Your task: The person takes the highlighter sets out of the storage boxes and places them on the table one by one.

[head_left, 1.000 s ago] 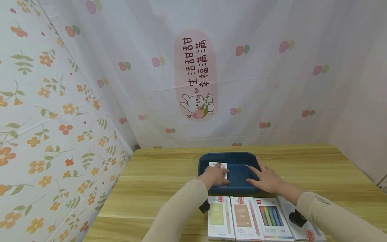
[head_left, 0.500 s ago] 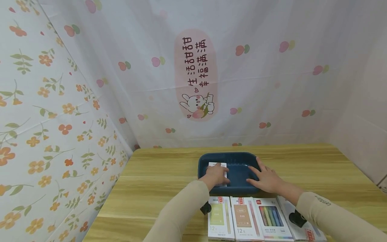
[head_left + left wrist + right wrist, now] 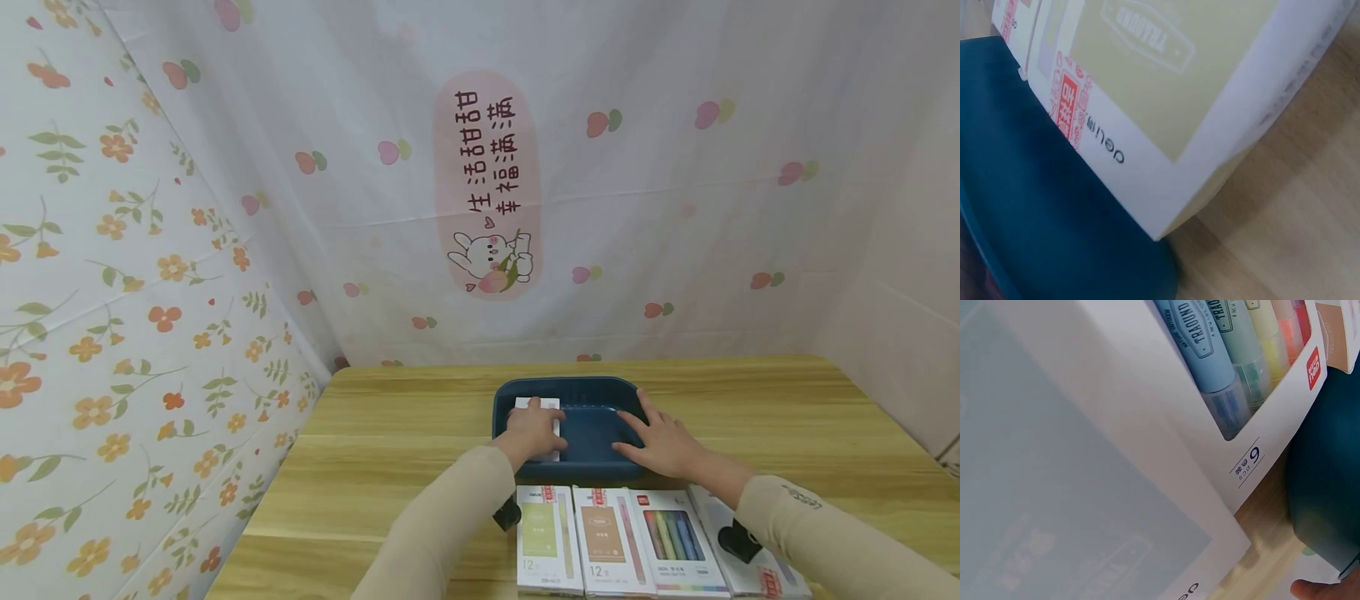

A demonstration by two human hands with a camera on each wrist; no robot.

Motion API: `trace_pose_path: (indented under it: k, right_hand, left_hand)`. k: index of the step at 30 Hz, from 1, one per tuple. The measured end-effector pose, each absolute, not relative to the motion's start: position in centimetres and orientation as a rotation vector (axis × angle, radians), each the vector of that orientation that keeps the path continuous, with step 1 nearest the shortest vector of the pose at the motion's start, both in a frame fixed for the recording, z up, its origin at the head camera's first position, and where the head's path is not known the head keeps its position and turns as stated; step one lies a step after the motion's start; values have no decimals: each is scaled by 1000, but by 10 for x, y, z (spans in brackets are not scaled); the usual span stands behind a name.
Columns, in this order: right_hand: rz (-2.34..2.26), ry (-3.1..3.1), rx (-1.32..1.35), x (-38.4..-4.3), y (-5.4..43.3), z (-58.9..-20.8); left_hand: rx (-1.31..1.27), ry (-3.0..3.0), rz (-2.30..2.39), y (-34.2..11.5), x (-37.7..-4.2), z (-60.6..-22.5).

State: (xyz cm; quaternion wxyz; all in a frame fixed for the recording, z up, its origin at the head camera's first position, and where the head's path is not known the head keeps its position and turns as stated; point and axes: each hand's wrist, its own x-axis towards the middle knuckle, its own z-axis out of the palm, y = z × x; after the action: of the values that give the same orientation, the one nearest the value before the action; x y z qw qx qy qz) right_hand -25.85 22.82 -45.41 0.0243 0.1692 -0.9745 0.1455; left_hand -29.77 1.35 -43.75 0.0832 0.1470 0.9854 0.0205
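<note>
A dark blue tray (image 3: 596,437) stands on the table with a white box (image 3: 551,456) lying in its left part. My left hand (image 3: 531,432) rests on that box with spread fingers, the thumb beyond its right edge; the far-side fingers are partly hidden. My right hand (image 3: 663,443) touches the tray's right rim, fingers spread and holding nothing. Nearer me lies a row of white boxes: one with a yellow-green panel (image 3: 540,533), one with an orange-brown panel (image 3: 602,533), a windowed box of colored markers (image 3: 675,537), and one partly covered by the right wrist camera (image 3: 750,571).
The wooden table (image 3: 390,450) extends to both sides of the tray. A printed curtain (image 3: 637,208) hangs behind its far edge, and a floral cloth (image 3: 150,333) hangs at the left. The box row lies close to the tray's near wall.
The white box in the tray has shifted slightly left and away from me, and the left fingers have moved a little on it. The right hand has stayed at the rim.
</note>
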Motion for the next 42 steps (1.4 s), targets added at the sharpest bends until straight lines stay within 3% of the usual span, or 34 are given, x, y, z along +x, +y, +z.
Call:
trace_pose_path:
  k: [12,42]
  right_hand:
    - [456,-3008,522,-260,231,-454]
    - [443,-2999,524,-259,229,-455]
  left_hand:
    - [480,2957,156,12,-298,-432]
    - [665,2975,236,-14,-291,-378]
